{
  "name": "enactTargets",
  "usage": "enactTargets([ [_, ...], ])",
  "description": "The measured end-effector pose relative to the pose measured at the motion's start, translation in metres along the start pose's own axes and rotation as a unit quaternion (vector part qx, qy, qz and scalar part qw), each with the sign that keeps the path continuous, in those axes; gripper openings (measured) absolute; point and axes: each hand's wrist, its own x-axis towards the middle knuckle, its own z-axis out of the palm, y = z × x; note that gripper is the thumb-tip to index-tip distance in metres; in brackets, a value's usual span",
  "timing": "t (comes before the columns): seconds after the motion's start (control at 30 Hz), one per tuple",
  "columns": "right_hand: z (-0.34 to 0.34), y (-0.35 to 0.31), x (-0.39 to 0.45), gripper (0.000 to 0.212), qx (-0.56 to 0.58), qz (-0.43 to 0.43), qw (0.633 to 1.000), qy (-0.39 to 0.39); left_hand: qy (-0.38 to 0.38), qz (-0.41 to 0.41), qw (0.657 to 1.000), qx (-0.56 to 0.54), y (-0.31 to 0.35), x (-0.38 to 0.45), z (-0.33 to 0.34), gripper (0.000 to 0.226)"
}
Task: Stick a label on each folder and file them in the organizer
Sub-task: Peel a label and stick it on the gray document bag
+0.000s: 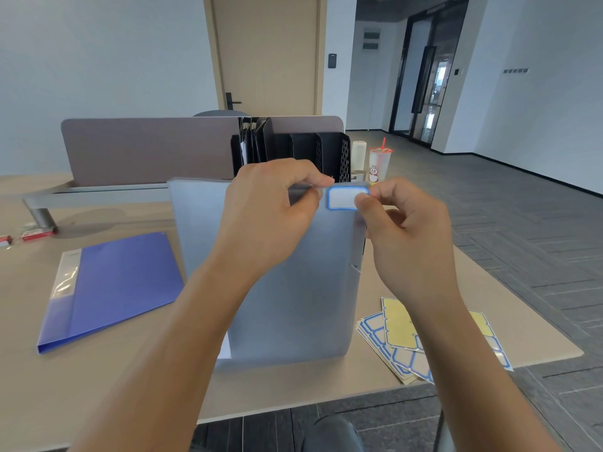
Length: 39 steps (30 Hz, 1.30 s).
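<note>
A: Landmark?

B: The grey folder (293, 288), standing upright on the counter (130, 386), bottom edge down, front face toward the camera.

A: Hands?

B: Left hand (270, 210) is curled over the folder's top edge near the middle, thumb and fingers pinching that edge. Right hand (408, 236) is at the folder's top right corner, thumb and forefinger pinching the right end of a label (342, 199). Other fingers are loosely curled.

A: Label?

B: White, blue border, on the folder's front face just under the top edge at the right corner. Looks flat against the face; can't tell if it's fully stuck down.

A: Other folders?

B: One blue folder (120, 285) lying flat on the counter left of the grey folder, clear spine strip on its left side. Apart from the grey one, not touching.

A: Organizer?

B: Black organizer (329, 151) behind the grey folder, against the desk divider (146, 148). Dark items stand in its left slots; can't tell what they are.

A: Label sheets?

B: Fanned stack of label sheets (398, 350) on the counter right of the grey folder's base, a yellow backing sheet on top, partly under the right forearm.

A: Anything else?

B: A plastic cup (378, 164) with a red straw behind the grey folder to the right, beside the organizer. Small red-and-white boxes (36, 234) far left.
</note>
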Motion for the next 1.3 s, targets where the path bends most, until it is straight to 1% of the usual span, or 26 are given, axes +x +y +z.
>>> enactTargets([
  [0.5,0.002,0.001,0.001,0.016,-0.012,0.009,1.0,0.011,-0.004,-0.008,1.0,-0.002,0.003,-0.001,-0.002,0.022],
  [0.9,0.005,0.002,-0.001,0.02,-0.041,-0.018,0.998,0.036,0.008,0.002,1.0,0.005,0.006,-0.004,-0.001,0.021],
  [1.03,0.006,0.003,-0.003,0.018,-0.031,-0.021,0.998,0.04,0.017,0.001,1.0,0.008,0.012,-0.005,0.0,0.012],
  [1.13,0.005,0.003,-0.004,0.018,-0.025,-0.022,0.999,0.042,0.02,0.008,0.999,0.024,0.011,-0.005,0.001,0.016],
  [1.2,0.005,0.003,-0.005,0.019,-0.025,-0.025,0.998,0.043,0.021,0.016,0.999,0.041,0.009,-0.005,0.002,0.01],
  [1.3,0.004,0.004,-0.005,0.017,-0.025,-0.026,0.998,0.045,0.025,0.026,0.998,0.057,0.007,-0.005,0.004,0.009],
])
